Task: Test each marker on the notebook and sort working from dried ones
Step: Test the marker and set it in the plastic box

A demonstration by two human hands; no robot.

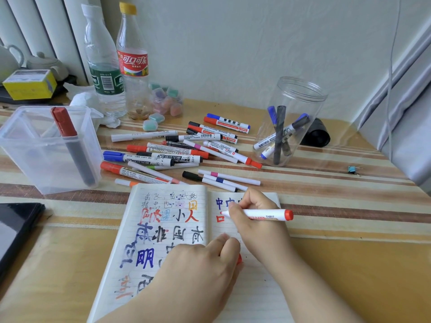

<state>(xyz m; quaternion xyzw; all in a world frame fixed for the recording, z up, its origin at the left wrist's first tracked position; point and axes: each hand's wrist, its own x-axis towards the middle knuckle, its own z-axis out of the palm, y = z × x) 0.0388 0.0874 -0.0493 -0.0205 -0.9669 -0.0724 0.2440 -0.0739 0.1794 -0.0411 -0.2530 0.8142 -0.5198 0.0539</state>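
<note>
Right hand (250, 220): your fingers grip the red marker (268, 215), tip on the notebook (168, 229).
Left hand (203, 264): you hold its red cap (239, 259), resting on the page.

A: Wall? 
B: Pale textured wall (233, 43), soft daylight. Radiator (42, 26) far left w/ white ribs.
A: Desk? 
B: Wooden table (349, 276), striped cloth (326, 155) across it.

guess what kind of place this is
Probably a desk at home, pushed against a wall: a striped tablecloth, drink bottles and a teapot beside a radiator, with markers spread around an open notebook.
</note>
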